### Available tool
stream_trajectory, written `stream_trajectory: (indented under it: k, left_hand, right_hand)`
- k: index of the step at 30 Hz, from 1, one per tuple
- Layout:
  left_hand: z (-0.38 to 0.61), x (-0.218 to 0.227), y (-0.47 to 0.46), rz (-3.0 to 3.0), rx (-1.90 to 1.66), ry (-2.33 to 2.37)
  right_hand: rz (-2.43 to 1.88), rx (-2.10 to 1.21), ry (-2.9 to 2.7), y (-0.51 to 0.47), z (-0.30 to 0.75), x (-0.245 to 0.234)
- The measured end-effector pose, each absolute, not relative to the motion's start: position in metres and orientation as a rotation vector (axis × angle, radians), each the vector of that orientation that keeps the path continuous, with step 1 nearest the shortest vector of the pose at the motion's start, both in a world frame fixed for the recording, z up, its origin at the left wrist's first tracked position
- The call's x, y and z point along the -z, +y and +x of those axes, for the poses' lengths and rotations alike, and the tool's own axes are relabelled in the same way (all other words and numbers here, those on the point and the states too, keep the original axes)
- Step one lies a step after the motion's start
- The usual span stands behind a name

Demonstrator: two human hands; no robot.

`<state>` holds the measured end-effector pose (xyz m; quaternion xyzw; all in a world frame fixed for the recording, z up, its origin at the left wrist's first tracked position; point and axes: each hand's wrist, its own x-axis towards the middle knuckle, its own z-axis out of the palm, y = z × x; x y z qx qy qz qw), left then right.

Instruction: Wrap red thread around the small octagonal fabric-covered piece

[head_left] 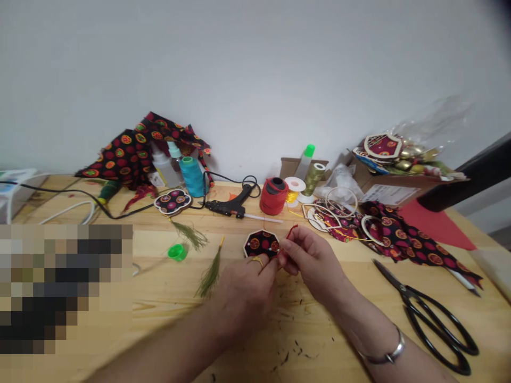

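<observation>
Pinching red cord (293,232), right hand (309,254) adjoins curled left hand (248,283) touching octagon (255,243).

no lettering readable, white label (391,194) on cardboard box (357,176) too blurred, pale label (160,177) on bottle (171,172) left of box likewise

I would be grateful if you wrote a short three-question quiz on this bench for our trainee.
1. True or false: the right hand is holding the scissors.
2. What colour is the spool just right of the glue gun?
A) turquoise
B) red
C) olive green
3. Fill in: the ring is on the ____ hand, at the near edge of the dark patterned piece.

Key:
1. False; it holds red cord, and the scissors lie on the table.
2. B
3. left
</observation>
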<state>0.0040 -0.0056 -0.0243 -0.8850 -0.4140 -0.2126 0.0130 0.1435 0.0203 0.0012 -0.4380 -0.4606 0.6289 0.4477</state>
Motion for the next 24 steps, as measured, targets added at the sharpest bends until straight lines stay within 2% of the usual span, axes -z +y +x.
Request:
stream_trajectory:
  k: [10,12,15,18,21,24]
  left_hand:
    - [-0.004,0.012,0.008,-2.398,0.498,-1.833]
    - [-0.008,0.01,0.012,-2.286,0.696,-1.831]
    - [-0.01,0.006,0.013,-2.228,1.185,-1.662]
    - [-0.006,0.003,0.006,-2.463,1.549,-1.587]
    - [0.001,0.003,0.001,-2.794,1.697,-1.784]
    - [0.005,0.005,0.001,-2.95,1.66,-1.969]
  right_hand:
    - [-1.04,-1.569,-1.126,0.02,0.15,-0.008]
    - [-1.044,-1.57,-1.13,0.02,0.15,-0.008]
    - [-1.047,-1.584,-1.146,0.02,0.148,-0.008]
    - [-1.079,-1.586,-1.161,0.019,0.146,-0.007]
    - [-1.101,-1.562,-1.209,0.017,0.144,-0.002]
    - [-1.106,-1.528,-1.269,0.017,0.143,0.001]
